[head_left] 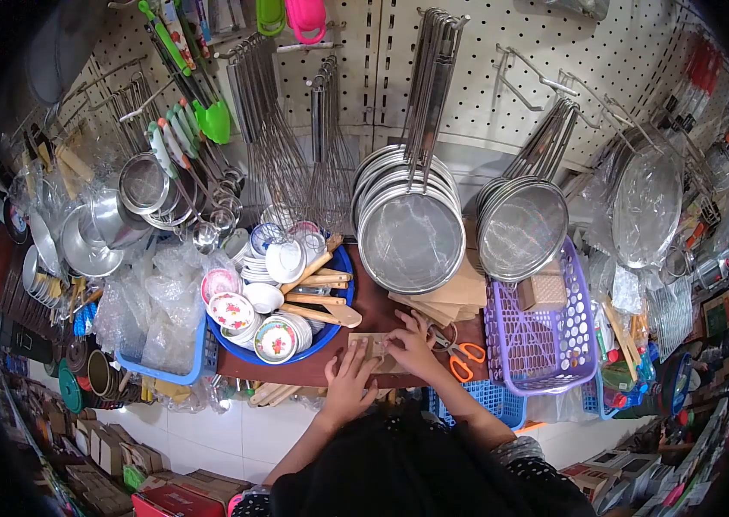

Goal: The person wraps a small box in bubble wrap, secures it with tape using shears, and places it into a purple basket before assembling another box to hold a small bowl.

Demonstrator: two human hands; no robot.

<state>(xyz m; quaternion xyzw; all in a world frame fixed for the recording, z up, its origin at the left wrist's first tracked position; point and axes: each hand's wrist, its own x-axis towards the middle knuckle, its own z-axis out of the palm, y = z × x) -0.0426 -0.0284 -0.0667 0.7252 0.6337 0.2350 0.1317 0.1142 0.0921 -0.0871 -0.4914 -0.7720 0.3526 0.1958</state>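
Observation:
A small piece of brown cardboard (367, 341) lies at the front edge of the shelf, partly covered by my hands. My left hand (350, 381) rests on its left part, fingers stretched out and flat. From the right, my right hand (411, 346) bends over the same piece, thumb and fingers drawn together at its surface; whatever they pinch is too small to make out. Just right of that hand lie scissors with orange handles (466, 360). Behind them is a stack of flat brown cardboard sheets (446, 303).
Left of my hands stands a blue basin (248, 355) with small bowls and wooden-handled utensils. A purple basket (545, 376) is at the right. Large sieves (412, 246) and whisks (274, 155) hang from the pegboard (502, 34). A light-blue basket (166, 372) holds plastic-wrapped goods.

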